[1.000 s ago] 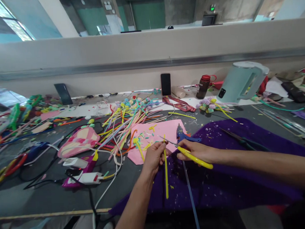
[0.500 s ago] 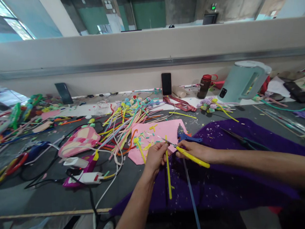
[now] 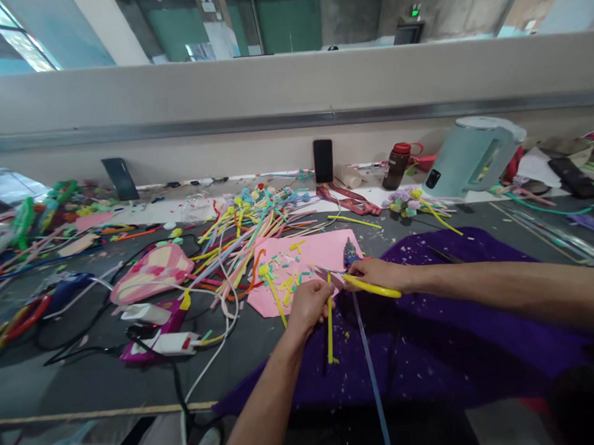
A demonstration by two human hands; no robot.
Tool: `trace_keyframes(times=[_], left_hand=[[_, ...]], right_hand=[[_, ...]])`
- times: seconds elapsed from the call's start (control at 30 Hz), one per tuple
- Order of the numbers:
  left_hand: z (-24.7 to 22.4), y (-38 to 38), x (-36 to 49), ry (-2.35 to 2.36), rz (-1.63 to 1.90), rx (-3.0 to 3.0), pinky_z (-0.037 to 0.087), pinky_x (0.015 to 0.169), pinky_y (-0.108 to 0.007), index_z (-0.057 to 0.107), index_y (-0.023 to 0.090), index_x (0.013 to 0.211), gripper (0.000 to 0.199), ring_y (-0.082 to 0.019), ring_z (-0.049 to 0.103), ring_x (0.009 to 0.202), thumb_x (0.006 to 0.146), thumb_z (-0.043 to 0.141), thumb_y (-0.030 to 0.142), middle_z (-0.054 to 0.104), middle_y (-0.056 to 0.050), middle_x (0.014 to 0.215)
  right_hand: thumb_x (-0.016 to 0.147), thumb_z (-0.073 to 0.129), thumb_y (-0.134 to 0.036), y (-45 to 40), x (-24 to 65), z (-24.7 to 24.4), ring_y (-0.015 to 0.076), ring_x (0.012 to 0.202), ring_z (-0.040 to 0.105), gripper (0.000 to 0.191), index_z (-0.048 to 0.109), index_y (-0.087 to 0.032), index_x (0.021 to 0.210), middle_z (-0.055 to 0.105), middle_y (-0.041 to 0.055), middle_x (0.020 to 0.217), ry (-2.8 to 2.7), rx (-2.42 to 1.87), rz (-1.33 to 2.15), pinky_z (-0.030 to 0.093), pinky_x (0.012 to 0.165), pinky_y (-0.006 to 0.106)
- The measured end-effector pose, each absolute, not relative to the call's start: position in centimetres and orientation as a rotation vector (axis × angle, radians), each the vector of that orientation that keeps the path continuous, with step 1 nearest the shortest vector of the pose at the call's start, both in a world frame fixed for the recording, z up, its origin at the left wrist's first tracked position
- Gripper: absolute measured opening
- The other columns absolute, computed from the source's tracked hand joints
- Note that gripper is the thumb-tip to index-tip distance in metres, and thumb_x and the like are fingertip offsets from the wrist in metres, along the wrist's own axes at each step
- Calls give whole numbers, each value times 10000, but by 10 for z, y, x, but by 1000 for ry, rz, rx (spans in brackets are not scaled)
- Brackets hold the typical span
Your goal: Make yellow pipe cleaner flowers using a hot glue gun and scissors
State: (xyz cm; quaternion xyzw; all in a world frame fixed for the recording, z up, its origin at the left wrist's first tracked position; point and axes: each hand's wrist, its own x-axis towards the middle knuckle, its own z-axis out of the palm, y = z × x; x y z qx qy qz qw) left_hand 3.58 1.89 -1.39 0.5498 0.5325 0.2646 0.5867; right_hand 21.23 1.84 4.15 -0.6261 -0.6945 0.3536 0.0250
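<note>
Scissors (image 3: 372,287) with curved yellow handles and metal blades: centre of the frame, right of the midline, blades pointing left across the upper end of a thin, straight yellow stem (image 3: 331,331); whether they touch it cannot be told.

Left hand (image 3: 310,306): fingers closed, gripping the yellow stem near its top, the rest hanging down over a dark purple cloth (image 3: 457,353).

Right hand (image 3: 374,275): fingers wrapped around the scissors; their exact placement in the handles cannot be made out.

Pink flat sheet (image 3: 327,247): beyond the hands, strewn with short yellow and green cut pieces (image 3: 287,281). Blue tool with a speckled tip (image 3: 349,252): at the sheet's right edge, partly hidden by the right hand. Translucent bluish rod (image 3: 370,369): slanting to the bottom edge.

Multicoloured fuzzy stems (image 3: 248,230): loose heap, upper left of the sheet. Black phone (image 3: 323,161): upright, upper centre. Brown bottle with red cap (image 3: 396,168) and pale green kettle (image 3: 463,159): upper right. Magenta power strip (image 3: 170,323) with white plugs: lower left.
</note>
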Motion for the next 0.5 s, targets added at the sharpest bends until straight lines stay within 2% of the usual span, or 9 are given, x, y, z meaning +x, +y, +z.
trace_keyframes(times=[0.17, 0.3, 0.4, 0.5], left_hand=[[-15, 18, 33, 1215, 651, 1256, 256, 271, -160, 533, 153, 636, 223, -57, 396, 284, 707, 556, 364, 551, 28, 440], [-13, 20, 28, 1132, 787, 1178, 230, 268, -151, 565, 142, 705, 265, -40, 372, 277, 706, 574, 407, 556, 32, 459], [-8, 21, 27, 1092, 842, 1090, 234, 268, -149, 570, 137, 729, 280, -33, 372, 278, 690, 600, 413, 562, 36, 479], [-5, 20, 28, 1052, 842, 1067, 232, 267, -147, 575, 136, 735, 281, -33, 382, 280, 682, 614, 409, 563, 39, 481]], right_hand=[[780, 521, -420, 12, 215, 50, 129, 593, 546, 309, 605, -148, 902, 628, 45, 749, -2103, -1919, 1123, 382, 498, 205], [775, 489, -510, -5, 221, 59, 61, 394, 413, 378, 492, -212, 1008, 491, -44, 611, -1757, -1875, 1420, 335, 364, 178], [765, 504, -518, -18, 224, 58, 50, 373, 404, 393, 436, -229, 1022, 444, -68, 591, -1639, -1817, 1562, 344, 349, 168], [754, 545, -495, -25, 223, 51, 40, 405, 418, 400, 442, -210, 1015, 476, -59, 631, -1742, -1715, 1542, 373, 397, 168]])
